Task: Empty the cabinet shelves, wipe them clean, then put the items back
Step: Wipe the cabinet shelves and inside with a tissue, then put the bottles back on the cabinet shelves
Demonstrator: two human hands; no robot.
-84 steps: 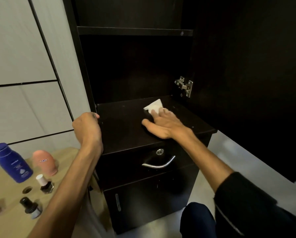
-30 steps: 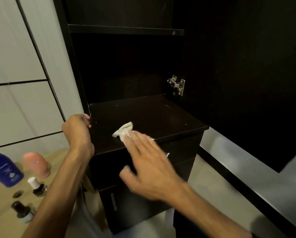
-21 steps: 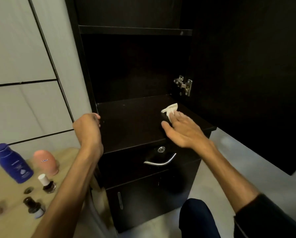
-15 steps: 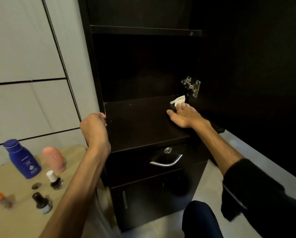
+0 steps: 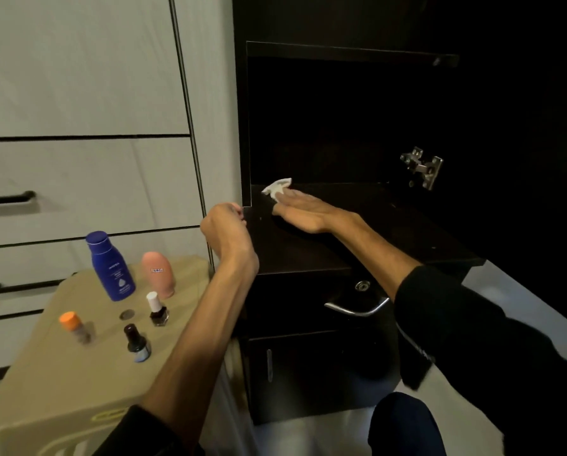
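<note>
Your right hand (image 5: 303,210) presses flat, fingers straight, on the tissue (image 5: 276,187) at the shelf's (image 5: 390,225) far-left corner to wipe it, while your left hand (image 5: 226,230) curls on its left edge for bracing.

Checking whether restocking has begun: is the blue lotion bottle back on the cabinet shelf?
No, the blue lotion bottle stands on the beige surface left of the cabinet, not on the dark shelf.

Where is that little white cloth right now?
The white cloth lies under the right hand fingers, at the shelf's back left corner.
</note>
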